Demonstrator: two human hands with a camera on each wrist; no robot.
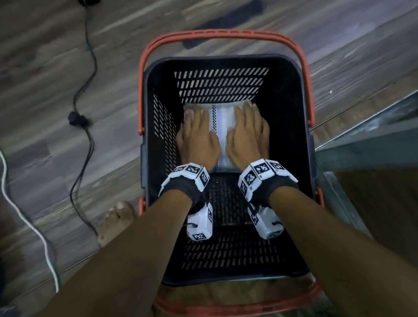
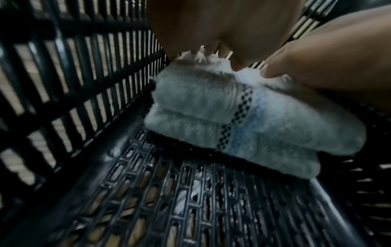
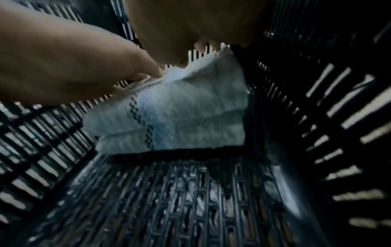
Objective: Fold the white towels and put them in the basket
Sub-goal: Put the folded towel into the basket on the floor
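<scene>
- Black slatted basket [image 1: 298, 93] with red handles stands on the wood floor
- Folded white towel [image 1: 221, 129] lies at the basket's far end, on its bottom
- Left hand [image 1: 197, 139] and right hand [image 1: 248, 135] press flat on it, fingers straight, gripping nothing

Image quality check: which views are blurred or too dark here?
Head: floor motion-smeared, basket and hands fairly sharp. Left wrist: dim, soft; folded towel readable, left hand blurred. Right wrist: darkest, basket wall nearly black, right hand blurred.
</scene>
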